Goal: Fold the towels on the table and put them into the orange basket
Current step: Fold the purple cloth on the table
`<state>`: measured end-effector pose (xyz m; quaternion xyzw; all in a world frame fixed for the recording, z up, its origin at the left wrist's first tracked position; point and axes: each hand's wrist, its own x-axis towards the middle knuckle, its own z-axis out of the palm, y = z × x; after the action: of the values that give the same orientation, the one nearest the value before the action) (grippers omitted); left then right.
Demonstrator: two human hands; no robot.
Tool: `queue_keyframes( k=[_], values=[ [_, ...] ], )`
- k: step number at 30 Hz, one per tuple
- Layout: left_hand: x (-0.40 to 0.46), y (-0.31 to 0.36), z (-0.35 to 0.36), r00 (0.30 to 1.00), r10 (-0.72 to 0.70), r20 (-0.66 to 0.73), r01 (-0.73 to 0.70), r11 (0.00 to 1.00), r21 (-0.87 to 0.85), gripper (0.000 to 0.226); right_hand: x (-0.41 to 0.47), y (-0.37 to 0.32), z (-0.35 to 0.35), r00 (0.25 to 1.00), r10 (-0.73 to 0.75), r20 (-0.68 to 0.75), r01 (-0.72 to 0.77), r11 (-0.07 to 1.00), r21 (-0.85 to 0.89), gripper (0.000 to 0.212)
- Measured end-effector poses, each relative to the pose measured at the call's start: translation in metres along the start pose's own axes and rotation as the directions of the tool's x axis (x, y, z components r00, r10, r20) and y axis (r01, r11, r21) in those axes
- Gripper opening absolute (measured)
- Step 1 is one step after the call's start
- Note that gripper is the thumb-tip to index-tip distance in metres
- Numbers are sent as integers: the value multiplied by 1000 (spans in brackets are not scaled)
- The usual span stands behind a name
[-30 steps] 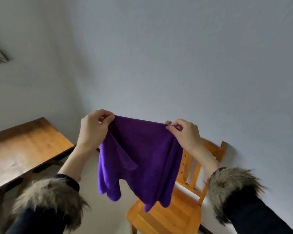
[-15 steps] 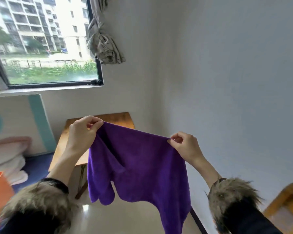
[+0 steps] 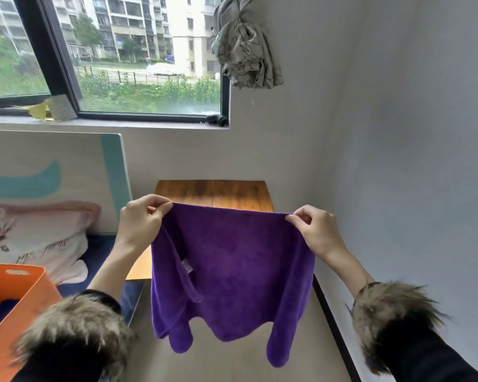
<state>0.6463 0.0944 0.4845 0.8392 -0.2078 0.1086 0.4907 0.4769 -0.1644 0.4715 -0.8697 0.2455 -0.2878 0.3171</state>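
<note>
The purple towel [image 3: 232, 260] hangs in the air in front of the person, stretched between both hands along its top edge, with its lower edge dangling in uneven lobes. The left hand [image 3: 141, 219] pinches the upper left corner between thumb and curled fingers; a doubled layer of cloth with a small tag falls below that corner. The right hand [image 3: 315, 230] pinches the upper right corner in the same way. Both wrists emerge from dark sleeves with fur cuffs [image 3: 75, 326]. Behind the towel stands a wooden table [image 3: 213, 193] against the wall. The orange basket [image 3: 14, 293] sits at the lower left, well apart from the towel, beside a pillow [image 3: 36, 238]. A window [image 3: 122, 56] with a knotted curtain [image 3: 246, 42] is above.
</note>
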Motion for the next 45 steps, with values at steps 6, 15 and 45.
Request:
queue_keyframes(
  k=[6,15,45],
  values=[
    [86,-63,21,993,-92,69,97,993,-60,10,83,0,65,997,-28,68,33,996,-80,7],
    [196,-128,83,966,-160,201,146,986,85,10,185,35,143,991,111,74,-90,967,-239,24],
    [299,-404,359,696,-411,589,-31,802,596,57,353,210,510,634,291,716,33,915,-401,55]
  ],
)
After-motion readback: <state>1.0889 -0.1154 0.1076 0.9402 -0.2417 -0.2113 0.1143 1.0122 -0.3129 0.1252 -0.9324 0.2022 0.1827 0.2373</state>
